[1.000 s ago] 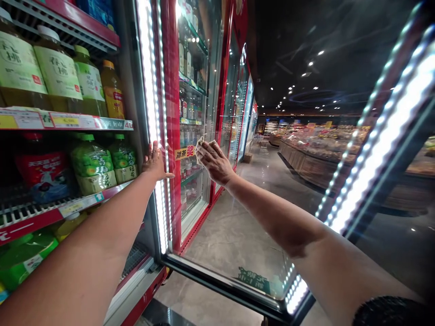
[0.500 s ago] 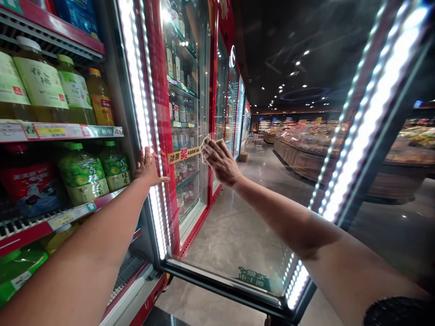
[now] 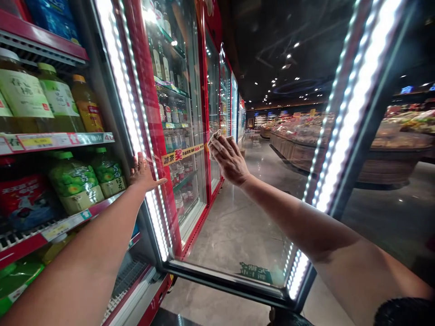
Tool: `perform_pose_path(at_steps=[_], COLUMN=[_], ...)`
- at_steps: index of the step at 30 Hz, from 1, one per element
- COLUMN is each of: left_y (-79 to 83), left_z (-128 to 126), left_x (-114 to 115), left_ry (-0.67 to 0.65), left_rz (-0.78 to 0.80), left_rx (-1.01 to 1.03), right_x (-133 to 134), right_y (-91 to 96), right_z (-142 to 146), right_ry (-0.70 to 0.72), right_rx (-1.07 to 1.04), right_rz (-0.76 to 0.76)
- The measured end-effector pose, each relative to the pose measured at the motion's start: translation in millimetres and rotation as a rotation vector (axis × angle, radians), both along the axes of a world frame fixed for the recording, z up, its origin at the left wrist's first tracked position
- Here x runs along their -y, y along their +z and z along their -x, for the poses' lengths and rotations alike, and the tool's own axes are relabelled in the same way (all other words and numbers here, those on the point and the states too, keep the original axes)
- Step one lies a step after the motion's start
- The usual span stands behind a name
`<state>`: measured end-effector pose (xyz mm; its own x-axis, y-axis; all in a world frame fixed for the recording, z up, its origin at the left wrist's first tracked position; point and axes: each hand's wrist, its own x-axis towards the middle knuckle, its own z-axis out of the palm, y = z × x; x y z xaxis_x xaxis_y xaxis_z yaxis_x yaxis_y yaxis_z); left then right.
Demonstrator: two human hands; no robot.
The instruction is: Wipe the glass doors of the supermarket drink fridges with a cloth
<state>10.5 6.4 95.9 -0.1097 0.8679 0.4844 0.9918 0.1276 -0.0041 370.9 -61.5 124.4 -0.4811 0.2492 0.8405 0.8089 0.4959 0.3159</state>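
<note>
My right hand [image 3: 230, 158] presses a light-coloured cloth [image 3: 215, 136] flat against the glass door [image 3: 251, 226] of an opened drinks fridge. Part of the cloth is hidden under the palm and fingers. Against the lit inner frame [image 3: 154, 217] on the door's left side rests my left hand [image 3: 142, 174], fingers spread and thumb pointing right, with nothing in it. Bright LED strips run down both sides of the door.
To the left, fridge shelves hold green tea bottles [image 3: 75, 181] and pale-labelled bottles [image 3: 25, 88]. Beyond the glass stands a red display fridge [image 3: 181, 181] with more drinks. A wooden produce stand [image 3: 292, 154] lies further off, across a shiny floor [image 3: 217, 235].
My right hand and the cloth have shifted slightly to the right across the glass. The left hand stays on the frame while the whole view has turned a little.
</note>
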Motion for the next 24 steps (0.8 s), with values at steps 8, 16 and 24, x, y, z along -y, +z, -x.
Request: perform_pose_path(at_steps=[8,16,24], left_y=[-0.7,3.3,3.4], left_z=[1,-5,-6], left_x=[2,6,9], left_ry=[-0.007,0.011,0.044], left_rz=[-0.025,0.024,0.026], left_rx=[-0.042,-0.009,-0.048], right_x=[19,25,30], right_y=[-23.7,0.8,-43.5], right_z=[-23,-42,-53], right_ry=[0.016,-0.130,0.002], right_rx=[0.170,-0.075,0.151], right_rz=[0.091,-0.028,0.028])
